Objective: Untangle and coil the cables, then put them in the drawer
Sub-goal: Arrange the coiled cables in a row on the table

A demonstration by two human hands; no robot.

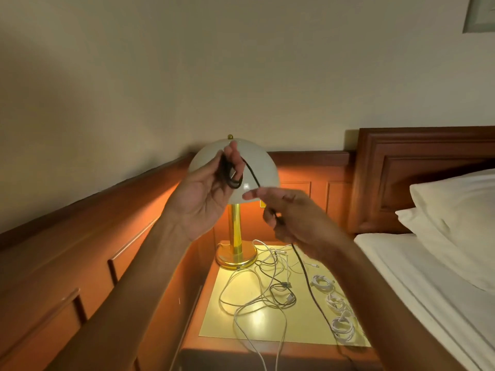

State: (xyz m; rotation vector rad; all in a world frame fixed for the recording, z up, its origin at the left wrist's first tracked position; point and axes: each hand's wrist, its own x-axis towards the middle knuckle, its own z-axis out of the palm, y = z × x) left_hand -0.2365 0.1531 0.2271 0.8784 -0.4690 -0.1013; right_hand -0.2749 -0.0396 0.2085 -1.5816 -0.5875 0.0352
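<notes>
My left hand (206, 194) is raised in front of the lamp and holds a small coil of black cable (231, 175) between thumb and fingers. From the coil the black cable runs down to my right hand (292, 218), which grips it in curled fingers; the rest (312, 287) hangs to the nightstand and trails off its front edge. A tangle of white cables (263, 287) lies on the nightstand top (214, 325). Three coiled white cables (338, 311) lie in a row along its right side. No drawer is visible.
A brass lamp with a white dome shade (263, 167) stands at the back of the nightstand, close behind my hands. A bed (428, 277) with white pillows is at the right. Wood panelling (80, 250) runs along the left.
</notes>
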